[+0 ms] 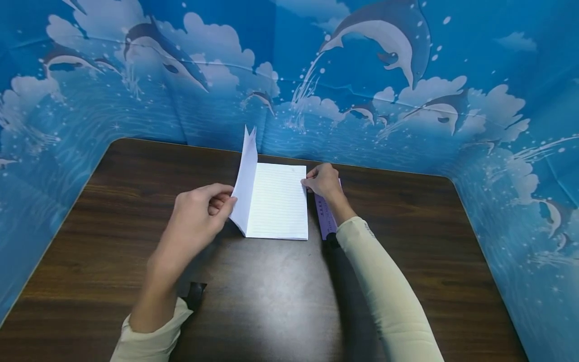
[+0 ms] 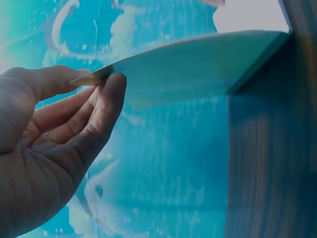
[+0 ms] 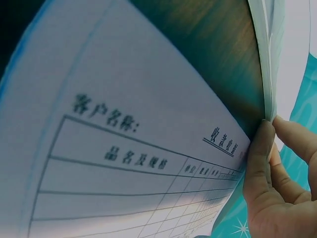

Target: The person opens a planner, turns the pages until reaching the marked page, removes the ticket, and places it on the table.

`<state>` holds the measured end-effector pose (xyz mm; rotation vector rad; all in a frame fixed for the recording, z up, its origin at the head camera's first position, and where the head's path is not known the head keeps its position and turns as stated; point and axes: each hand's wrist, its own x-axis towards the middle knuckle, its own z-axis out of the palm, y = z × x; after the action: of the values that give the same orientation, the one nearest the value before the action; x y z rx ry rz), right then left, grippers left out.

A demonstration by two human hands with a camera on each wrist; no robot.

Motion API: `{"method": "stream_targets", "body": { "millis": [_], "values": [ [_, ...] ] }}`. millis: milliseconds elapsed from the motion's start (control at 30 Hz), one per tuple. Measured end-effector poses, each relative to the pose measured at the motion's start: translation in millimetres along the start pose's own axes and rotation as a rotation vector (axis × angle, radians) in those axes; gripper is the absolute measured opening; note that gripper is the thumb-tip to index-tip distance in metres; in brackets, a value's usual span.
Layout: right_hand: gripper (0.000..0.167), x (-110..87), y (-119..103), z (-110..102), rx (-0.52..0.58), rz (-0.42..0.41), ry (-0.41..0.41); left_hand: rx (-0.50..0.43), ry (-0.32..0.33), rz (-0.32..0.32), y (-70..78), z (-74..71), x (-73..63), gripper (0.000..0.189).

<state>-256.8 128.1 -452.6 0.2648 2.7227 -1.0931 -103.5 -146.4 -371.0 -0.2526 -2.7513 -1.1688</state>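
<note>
A notebook (image 1: 279,203) lies on the table, its ruled white page facing up and its left cover and leaves (image 1: 246,183) standing almost upright. At the outer edge of those raised leaves, my left hand (image 1: 192,216) pinches them between thumb and fingers; the left wrist view shows the thin cover (image 2: 178,69) gripped at its corner. My right hand (image 1: 326,182) pinches the notebook's right edge near the top. In the right wrist view, thumb and fingertips meet on the stacked page edges (image 3: 267,59). A purple receipt pad (image 1: 323,216) lies right of the notebook, partly hidden beneath the right wrist.
The dark wood-grain table (image 1: 113,241) carries everything. Behind and beside it hangs a blue cloth (image 1: 217,110) printed with dolphins and waves. A printed form with a ruled grid (image 3: 124,163) fills much of the right wrist view.
</note>
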Motion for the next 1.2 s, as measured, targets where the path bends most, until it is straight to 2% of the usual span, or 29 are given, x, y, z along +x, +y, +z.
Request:
{"method": "stream_targets", "body": {
  "millis": [167,333,433,500,600,700,767,900,1033,1100,1200],
  "values": [
    [0.013,0.0,0.2,-0.5,0.005,-0.011,-0.017,-0.012,0.0,0.043,12.8,18.3,4.2,0.021],
    [0.013,0.3,1.8,-2.7,-0.003,-0.018,-0.018,0.024,-0.047,0.138,29.2,38.4,14.1,0.018],
    [0.012,1.2,4.5,-4.7,-0.001,-0.023,-0.013,0.064,-0.102,0.17,40.5,52.9,20.0,0.019],
    [0.012,2.2,6.4,-5.7,0.016,-0.028,-0.014,0.091,-0.148,0.168,47.7,63.6,23.6,0.019],
    [0.011,3.4,8.9,-6.7,0.053,-0.035,-0.017,0.133,-0.241,0.142,56.0,81.0,28.7,0.016],
    [0.009,4.5,11.5,-7.1,0.087,-0.048,-0.023,0.179,-0.324,0.112,60.5,99.6,32.2,0.022],
    [0.009,4.5,13.0,-7.5,0.095,-0.059,-0.03,0.202,-0.366,0.094,61.8,111.3,32.8,0.028],
    [0.014,3.6,15.5,-9.9,0.104,-0.055,-0.062,0.213,-0.405,0.085,58.5,131.2,31.7,0.039],
    [0.022,3.0,16.7,-12.3,0.138,-0.039,-0.093,0.211,-0.413,0.104,53.3,143.2,30.9,0.045],
    [0.027,2.9,17.0,-12.9,0.164,-0.033,-0.105,0.221,-0.387,0.139,37.4,160.5,31.0,0.045],
    [0.029,2.8,18.0,-12.9,0.168,-0.04,-0.107,0.233,-0.395,0.138,36.9,166.4,31.1,0.038]
  ]
}}
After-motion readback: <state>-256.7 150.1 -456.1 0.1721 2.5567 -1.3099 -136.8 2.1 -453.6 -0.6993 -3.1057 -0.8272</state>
